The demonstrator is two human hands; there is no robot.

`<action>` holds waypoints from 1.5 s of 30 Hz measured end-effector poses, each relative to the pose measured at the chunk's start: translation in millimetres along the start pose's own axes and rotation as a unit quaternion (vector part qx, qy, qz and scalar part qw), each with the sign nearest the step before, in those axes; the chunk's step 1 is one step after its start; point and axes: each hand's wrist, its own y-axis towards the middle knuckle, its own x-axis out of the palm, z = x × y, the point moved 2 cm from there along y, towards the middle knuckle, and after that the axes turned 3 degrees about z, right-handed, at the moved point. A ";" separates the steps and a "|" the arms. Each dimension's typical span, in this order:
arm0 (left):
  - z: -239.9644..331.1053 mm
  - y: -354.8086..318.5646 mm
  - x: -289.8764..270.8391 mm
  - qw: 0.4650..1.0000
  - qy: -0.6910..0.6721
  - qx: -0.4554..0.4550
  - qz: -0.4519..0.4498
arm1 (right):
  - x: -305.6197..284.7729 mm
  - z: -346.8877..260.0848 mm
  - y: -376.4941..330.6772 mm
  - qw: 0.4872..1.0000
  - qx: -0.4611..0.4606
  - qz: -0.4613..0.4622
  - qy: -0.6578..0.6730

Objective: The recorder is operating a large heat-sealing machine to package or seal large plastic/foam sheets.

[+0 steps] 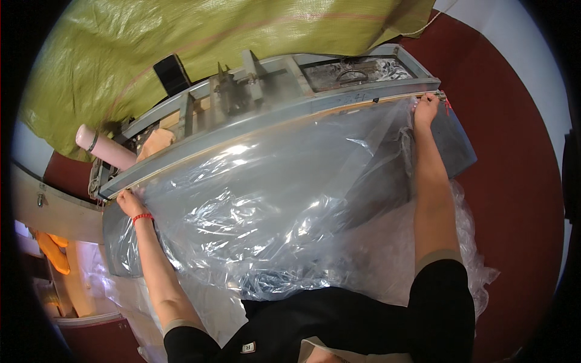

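A large clear plastic sheet (254, 175) is stretched across a grey work surface in front of me, wrinkled and shiny toward my body. My left hand (128, 202), with a red bracelet at the wrist, is closed on the sheet's far left corner. Farther right, my right hand (427, 110) pinches its far right corner. Both hands are beside the long grey metal frame (266, 131) along the sheet's far edge. A thin wooden strip (339, 110) runs along that frame. My fingertips partly hide the gripped corners.
Behind the frame's near bar are crossbars and a tray with a dark handle (352, 75). A pink bottle (106, 147) leans at the left, and a black phone (172, 75) rests at the back. Yellow-green woven tarp (200, 36) covers the far side. Dark red floor (508, 181) lies right.
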 end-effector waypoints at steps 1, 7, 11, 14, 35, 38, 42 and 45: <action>1.5 -1.7 1.5 1.000 -0.013 -0.009 0.011 | -1.4 -11.3 -6.7 1.000 0.020 -0.016 -0.014; 29.4 -15.9 -24.4 0.986 0.061 0.017 -0.152 | 21.7 -66.1 -60.2 0.976 -0.163 0.043 -0.137; 124.0 -90.8 -31.5 0.981 -0.004 0.082 -0.177 | 67.3 -153.9 -197.2 0.867 -0.446 -0.211 -0.069; 141.9 -91.3 -79.5 0.982 -0.053 0.132 -0.124 | 80.6 -182.3 -277.5 0.780 -0.525 -0.339 -0.044; 72.6 -129.2 -89.3 0.716 0.628 0.142 -0.269 | -150.4 -36.1 -40.3 0.852 -0.266 -0.268 -0.363; 83.7 -109.9 -98.6 0.741 0.636 0.127 -0.173 | -147.4 -34.3 -36.3 0.846 -0.268 -0.256 -0.384; 113.2 -169.5 -97.5 0.892 0.360 0.062 -0.268 | -158.5 -30.5 -30.3 0.839 -0.273 -0.233 -0.409; 137.2 -216.0 -72.1 0.801 0.351 0.226 -0.429 | -155.6 -32.8 -29.4 0.833 -0.257 -0.228 -0.433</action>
